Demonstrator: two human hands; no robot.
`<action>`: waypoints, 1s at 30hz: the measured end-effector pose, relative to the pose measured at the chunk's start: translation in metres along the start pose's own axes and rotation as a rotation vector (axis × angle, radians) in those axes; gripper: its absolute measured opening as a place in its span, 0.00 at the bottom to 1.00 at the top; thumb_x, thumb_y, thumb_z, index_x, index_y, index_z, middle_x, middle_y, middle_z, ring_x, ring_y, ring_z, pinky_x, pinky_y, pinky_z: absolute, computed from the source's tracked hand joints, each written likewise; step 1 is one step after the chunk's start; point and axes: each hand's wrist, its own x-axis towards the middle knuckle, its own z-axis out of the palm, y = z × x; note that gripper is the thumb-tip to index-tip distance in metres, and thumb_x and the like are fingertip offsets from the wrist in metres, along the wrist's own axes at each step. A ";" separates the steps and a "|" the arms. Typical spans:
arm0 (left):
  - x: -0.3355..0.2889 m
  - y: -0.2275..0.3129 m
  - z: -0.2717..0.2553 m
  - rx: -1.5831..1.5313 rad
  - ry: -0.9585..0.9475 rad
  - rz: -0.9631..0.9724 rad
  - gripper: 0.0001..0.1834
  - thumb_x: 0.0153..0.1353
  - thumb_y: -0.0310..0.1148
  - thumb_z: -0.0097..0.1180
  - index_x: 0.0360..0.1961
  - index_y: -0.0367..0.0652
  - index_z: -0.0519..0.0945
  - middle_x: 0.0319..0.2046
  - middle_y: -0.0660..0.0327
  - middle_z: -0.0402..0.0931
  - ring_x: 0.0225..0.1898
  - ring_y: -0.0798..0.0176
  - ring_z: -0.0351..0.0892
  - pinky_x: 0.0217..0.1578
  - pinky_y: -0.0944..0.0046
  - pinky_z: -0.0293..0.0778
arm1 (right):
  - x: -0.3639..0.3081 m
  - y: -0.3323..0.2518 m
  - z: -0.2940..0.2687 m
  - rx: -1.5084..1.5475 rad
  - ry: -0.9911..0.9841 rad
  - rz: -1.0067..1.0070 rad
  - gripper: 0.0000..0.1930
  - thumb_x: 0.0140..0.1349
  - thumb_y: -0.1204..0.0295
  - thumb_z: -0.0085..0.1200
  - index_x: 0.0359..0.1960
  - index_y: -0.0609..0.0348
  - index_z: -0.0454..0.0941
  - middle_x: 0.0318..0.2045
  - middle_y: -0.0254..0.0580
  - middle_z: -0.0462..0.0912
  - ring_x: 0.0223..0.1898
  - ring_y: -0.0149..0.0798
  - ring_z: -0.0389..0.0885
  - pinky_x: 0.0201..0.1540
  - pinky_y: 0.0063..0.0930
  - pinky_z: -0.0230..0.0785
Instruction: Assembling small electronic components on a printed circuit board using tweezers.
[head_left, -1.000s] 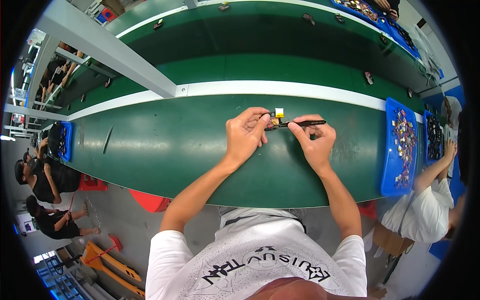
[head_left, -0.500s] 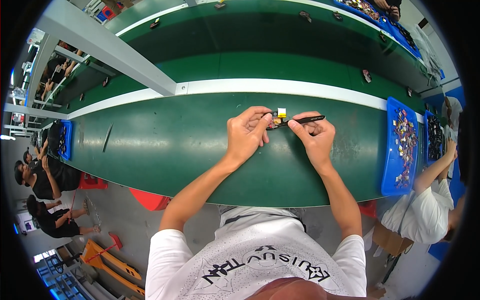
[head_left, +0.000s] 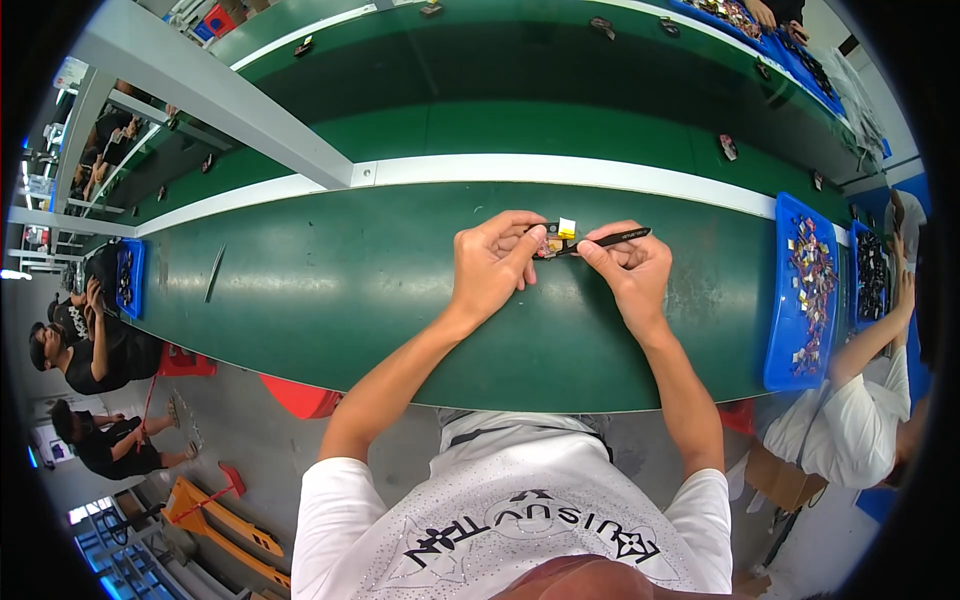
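My left hand (head_left: 495, 265) is closed around a small black electronic part (head_left: 551, 229), gripped between thumb and fingers above the green worktable. A small white and yellow block (head_left: 567, 228) sits at the far right side of that part. Black tweezers (head_left: 624, 238) are pinched in my right hand (head_left: 637, 275), slanting with their tips to the left, at the part. Whether the tips touch it is too small to tell. The fingers of my left hand hide much of the part.
A blue tray (head_left: 774, 345) of small wired pieces stands at the right. A thin metal tool (head_left: 215, 273) lies on the left of the worktable (head_left: 380, 300). Beyond the white rail (head_left: 560, 172), small parts sit on a green belt. People work on both sides.
Both hands stay nearly in place; the white and yellow block has shifted very slightly right. The small parts on the green belt have moved a little to the left.
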 end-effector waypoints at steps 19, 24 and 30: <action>0.007 -0.006 -0.006 -0.235 -0.207 -0.119 0.20 0.73 0.34 0.55 0.54 0.24 0.79 0.38 0.46 0.85 0.26 0.58 0.87 0.20 0.67 0.81 | -0.007 -0.001 0.001 -0.244 0.028 -0.290 0.04 0.56 0.81 0.71 0.32 0.62 0.87 0.22 0.29 0.82 0.15 0.15 0.61 0.18 0.16 0.48; 0.007 -0.005 -0.006 -0.248 -0.224 -0.094 0.20 0.74 0.33 0.54 0.56 0.24 0.78 0.41 0.44 0.84 0.29 0.56 0.88 0.22 0.67 0.83 | -0.007 0.001 0.001 -0.333 0.028 -0.405 0.05 0.55 0.79 0.72 0.32 0.61 0.87 0.22 0.31 0.85 0.13 0.16 0.61 0.17 0.17 0.48; 0.007 -0.007 -0.008 -0.255 -0.267 -0.067 0.18 0.74 0.32 0.53 0.55 0.26 0.78 0.41 0.44 0.84 0.28 0.56 0.87 0.22 0.66 0.83 | -0.006 0.003 -0.001 -0.282 0.028 -0.365 0.05 0.55 0.79 0.72 0.31 0.60 0.88 0.21 0.30 0.84 0.14 0.16 0.60 0.17 0.18 0.47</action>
